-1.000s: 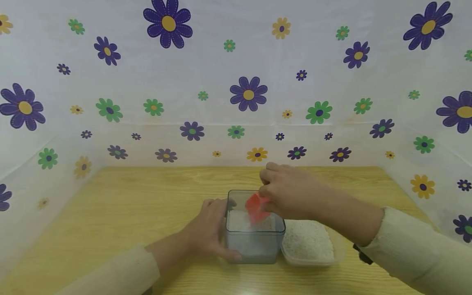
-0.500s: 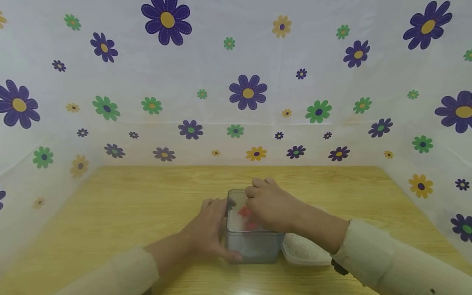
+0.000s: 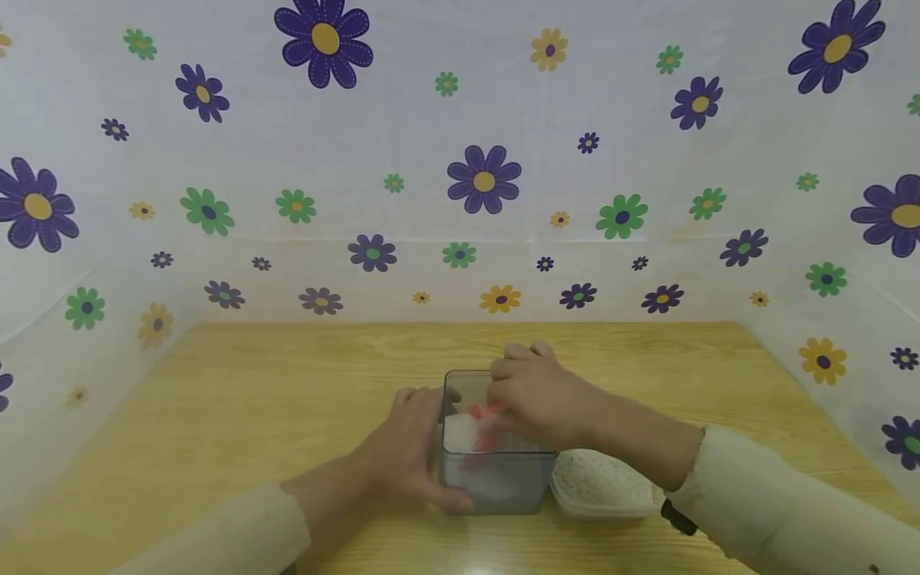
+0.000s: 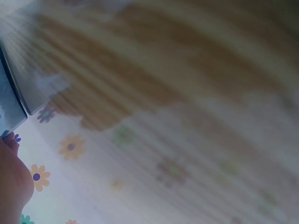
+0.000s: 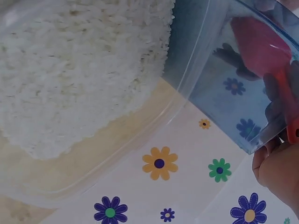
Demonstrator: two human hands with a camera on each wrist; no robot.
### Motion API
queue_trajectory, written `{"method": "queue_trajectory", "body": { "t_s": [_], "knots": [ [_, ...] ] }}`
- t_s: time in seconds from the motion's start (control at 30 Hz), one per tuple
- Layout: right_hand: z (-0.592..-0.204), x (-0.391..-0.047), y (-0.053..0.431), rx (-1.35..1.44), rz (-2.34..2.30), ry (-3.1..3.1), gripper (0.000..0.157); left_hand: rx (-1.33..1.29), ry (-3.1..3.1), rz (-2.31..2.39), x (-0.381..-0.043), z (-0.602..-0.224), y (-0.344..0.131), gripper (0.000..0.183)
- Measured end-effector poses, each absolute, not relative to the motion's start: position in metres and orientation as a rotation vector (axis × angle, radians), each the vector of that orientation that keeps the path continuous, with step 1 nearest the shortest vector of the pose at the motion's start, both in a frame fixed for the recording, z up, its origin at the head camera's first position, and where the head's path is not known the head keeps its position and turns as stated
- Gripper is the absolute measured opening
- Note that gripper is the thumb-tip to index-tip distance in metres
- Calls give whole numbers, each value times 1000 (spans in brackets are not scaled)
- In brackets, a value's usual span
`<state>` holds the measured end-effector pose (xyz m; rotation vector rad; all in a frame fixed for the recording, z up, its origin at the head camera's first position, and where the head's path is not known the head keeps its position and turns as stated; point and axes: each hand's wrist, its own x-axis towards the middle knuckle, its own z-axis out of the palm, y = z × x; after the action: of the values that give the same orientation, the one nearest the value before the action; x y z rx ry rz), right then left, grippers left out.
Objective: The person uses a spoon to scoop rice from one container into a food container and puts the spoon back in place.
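A clear, blue-grey square container point(image 3: 496, 489) with white rice in it stands near the middle of the table. My left hand point(image 3: 406, 451) holds it from the left, thumb across the front and fingers along the side. Over the rim reaches my right hand point(image 3: 542, 399), gripping a red scoop point(image 3: 487, 439) by its handle; blur hides part of the scoop. Through the container wall in the right wrist view, the scoop's bowl point(image 5: 264, 46) shows tilted. The left wrist view catches only the container's edge point(image 4: 11, 98) and part of my hand point(image 4: 14, 179).
A low transparent tub point(image 3: 604, 511) heaped with white rice point(image 5: 84, 70) sits right against the container's right side, partly under my right forearm. A flower-printed white sheet point(image 3: 402, 144) closes off the back and sides of the wooden table point(image 3: 287, 383).
My right hand has lowered the scoop from near the rim deeper into the container, swinging left and then slightly back right. My left hand keeps its hold on the container.
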<state>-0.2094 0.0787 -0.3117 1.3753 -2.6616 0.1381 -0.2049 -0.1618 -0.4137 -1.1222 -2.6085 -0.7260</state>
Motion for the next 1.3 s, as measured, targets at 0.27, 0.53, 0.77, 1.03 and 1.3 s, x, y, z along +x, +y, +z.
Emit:
{"method": "queue_trajectory", "body": {
  "t_s": [0.27, 0.53, 0.77, 1.03, 1.3],
  "knots": [
    [-318, -203, 98, 1263, 489, -2745, 26, -1123, -2611, -762, -205, -411, -161, 113],
    [-330, -196, 109, 1162, 663, -2674, 24, -1132, -2588, -709, -205, -412, -162, 114],
    [-336, -194, 118, 1118, 784, -2574, 13, -1146, -2568, -712, -208, -413, -160, 108],
    [-339, -193, 127, 1091, 848, -2521, 13, -1145, -2563, -686, -207, -413, -160, 109],
    [-331, -194, 135, 1033, 863, -2489, 13, -1128, -2598, -711, -205, -412, -161, 114]
  ]
}}
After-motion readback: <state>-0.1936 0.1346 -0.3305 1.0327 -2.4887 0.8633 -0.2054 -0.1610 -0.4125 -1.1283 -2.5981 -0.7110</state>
